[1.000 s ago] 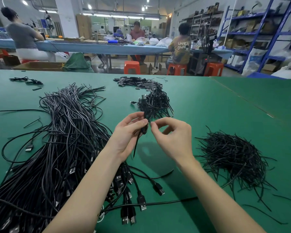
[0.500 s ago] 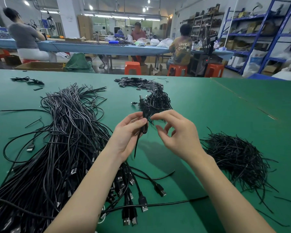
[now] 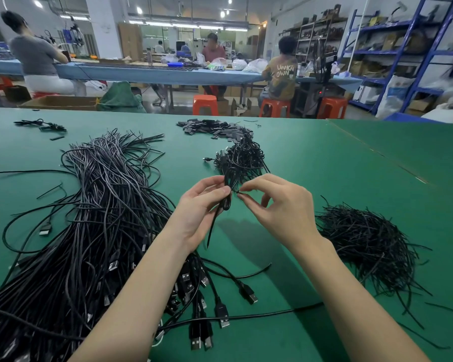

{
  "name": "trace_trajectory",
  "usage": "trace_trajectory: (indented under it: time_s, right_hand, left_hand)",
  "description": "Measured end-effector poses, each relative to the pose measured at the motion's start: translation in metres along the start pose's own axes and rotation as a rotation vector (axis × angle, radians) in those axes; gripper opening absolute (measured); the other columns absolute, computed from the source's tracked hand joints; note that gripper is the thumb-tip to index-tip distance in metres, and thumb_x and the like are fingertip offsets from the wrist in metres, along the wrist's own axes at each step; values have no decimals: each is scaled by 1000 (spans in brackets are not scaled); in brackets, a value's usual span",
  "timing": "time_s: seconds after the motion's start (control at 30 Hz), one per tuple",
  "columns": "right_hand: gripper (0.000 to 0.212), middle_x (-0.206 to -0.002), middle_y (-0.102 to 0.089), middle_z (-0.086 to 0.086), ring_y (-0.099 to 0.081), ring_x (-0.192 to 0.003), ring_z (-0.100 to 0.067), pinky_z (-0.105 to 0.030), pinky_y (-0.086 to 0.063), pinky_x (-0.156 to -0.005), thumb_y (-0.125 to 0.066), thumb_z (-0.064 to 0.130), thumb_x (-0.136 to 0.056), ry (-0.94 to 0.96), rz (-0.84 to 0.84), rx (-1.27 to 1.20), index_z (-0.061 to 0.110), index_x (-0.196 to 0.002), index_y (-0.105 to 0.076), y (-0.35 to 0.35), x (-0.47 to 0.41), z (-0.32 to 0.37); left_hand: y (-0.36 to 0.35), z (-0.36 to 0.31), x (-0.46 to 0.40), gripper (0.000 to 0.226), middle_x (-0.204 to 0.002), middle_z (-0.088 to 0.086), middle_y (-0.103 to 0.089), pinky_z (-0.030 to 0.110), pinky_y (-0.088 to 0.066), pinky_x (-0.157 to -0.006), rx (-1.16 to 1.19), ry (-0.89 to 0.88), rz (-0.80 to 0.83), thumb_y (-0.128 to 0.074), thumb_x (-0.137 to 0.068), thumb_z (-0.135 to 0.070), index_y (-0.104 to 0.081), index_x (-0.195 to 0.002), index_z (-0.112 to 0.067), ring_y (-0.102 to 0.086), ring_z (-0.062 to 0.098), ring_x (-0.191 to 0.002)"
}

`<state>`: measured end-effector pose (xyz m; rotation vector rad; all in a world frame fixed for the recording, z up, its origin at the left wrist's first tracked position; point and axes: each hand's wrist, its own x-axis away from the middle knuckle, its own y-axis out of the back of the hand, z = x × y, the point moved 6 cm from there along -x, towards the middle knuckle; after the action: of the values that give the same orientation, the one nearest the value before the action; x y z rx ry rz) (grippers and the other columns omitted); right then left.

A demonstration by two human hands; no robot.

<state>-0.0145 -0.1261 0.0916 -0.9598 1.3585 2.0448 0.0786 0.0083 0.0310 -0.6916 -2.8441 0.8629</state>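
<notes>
Over the table [image 3: 338, 184], left hand [image 3: 197, 212] grips a cable [image 3: 229, 178], right hand [image 3: 283, 212] pinches its half-hidden tie [image 3: 237, 192]

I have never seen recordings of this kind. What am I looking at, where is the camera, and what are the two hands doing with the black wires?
There is no machine here: a person works with bare hands. The camera sits on the person's head and looks forward and down. The surface is a green table. On its left lies a big heap of black USB cables, on its right a heap of thin ties, and farther back a small pile of tied bundles. The left hand holds one folded cable above the table. The right hand pinches a thin tie at the middle of this cable, probably to bind it.
</notes>
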Motion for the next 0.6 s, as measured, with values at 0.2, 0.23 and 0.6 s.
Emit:
trace_trajectory:
  time_s: [0.2, 0.23, 0.6]
  right_hand:
    - [6, -96, -72, 19, -57, -53, -7, -32, -50, -51, -76, 33, -90, 152, 27, -53, 36, -95, -80, -3, 1, 4]
    - [4, -94, -72, 19, -56, -53, -7, -32, -50, -51, -77, 33, -90, 147, 15, -67, 34, -92, -80, -2, 1, 3]
    - [12, -74, -74, 9, -62, -57, -3, -13, -42, -48, -83, 30, -73, -1209, 182, -1292, 21, -76, -76, -61, 38, -13]
  left_hand:
    - [3, 4, -1, 22, -89, 3, -71, 24, -52, -77, -51, 31, -18, -68, -83, 3, -72, -97, -14, -67, 16, -80]
    - [3, 4, -1, 22, -89, 4, -70, 24, -53, -77, -53, 33, -18, -69, -83, 3, -71, -98, -13, -67, 16, -80]
    - [-5, 3, 1, 30, -85, -2, -72, 20, -54, -80, -7, -113, -14, -73, -70, 3, -70, -96, -12, -68, 10, -83]
